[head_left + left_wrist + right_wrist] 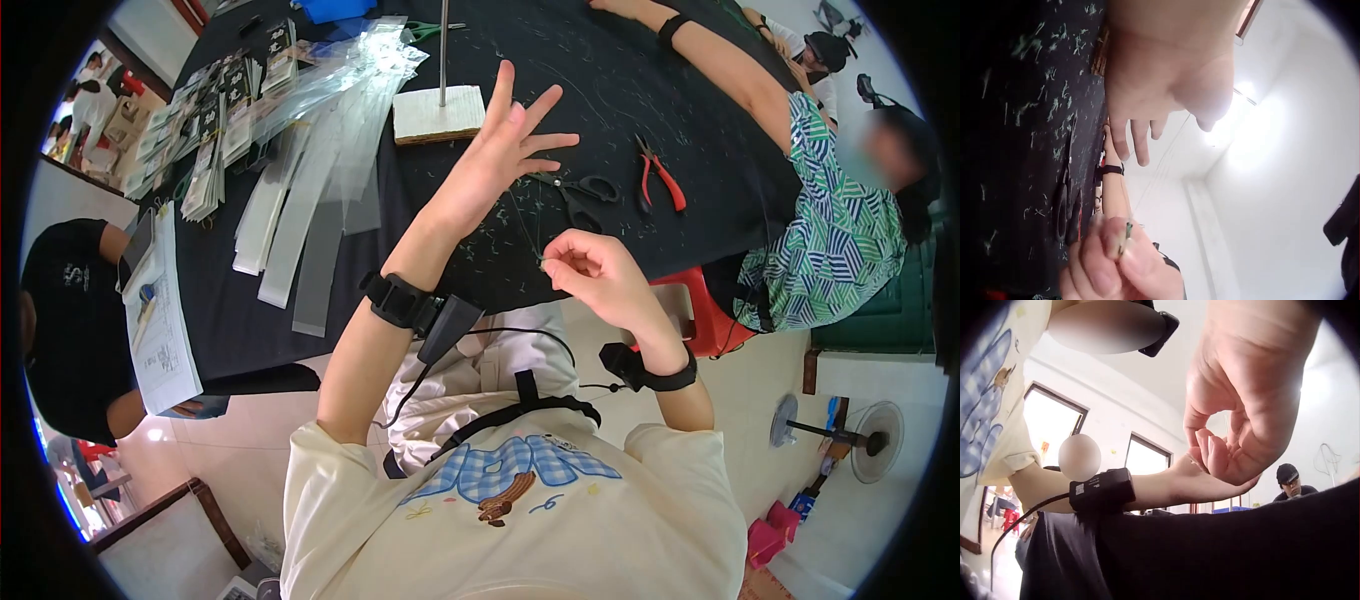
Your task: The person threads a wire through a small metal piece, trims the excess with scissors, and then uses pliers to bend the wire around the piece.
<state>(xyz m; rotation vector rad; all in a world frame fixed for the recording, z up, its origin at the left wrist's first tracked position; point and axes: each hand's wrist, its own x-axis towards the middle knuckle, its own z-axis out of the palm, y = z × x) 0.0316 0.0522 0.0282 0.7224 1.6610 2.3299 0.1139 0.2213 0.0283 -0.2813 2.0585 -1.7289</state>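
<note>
My left hand point(484, 178) is raised over the black table with its fingers spread wide. From it, fine thread point(1161, 164) runs down to my right hand point(602, 282) in the left wrist view. The right thumb and forefinger pinch the thread's lower end, where a small dark green bit point(1128, 230) shows between the fingertips. Seen from the right wrist, the right hand's fingers point(1219, 459) curl in toward the thumb. Black scissors point(566, 187) lie on the cloth just beyond the two hands.
Red-handled pliers point(674, 192) lie right of the scissors. A white block point(420, 118) with an upright metal rod point(443, 55) stands behind my left hand. Clear plastic strips point(290, 205) and printed packets point(215, 140) spread leftward. Green thread scraps dot the black cloth. Another person's arm point(735, 65) reaches in from the right.
</note>
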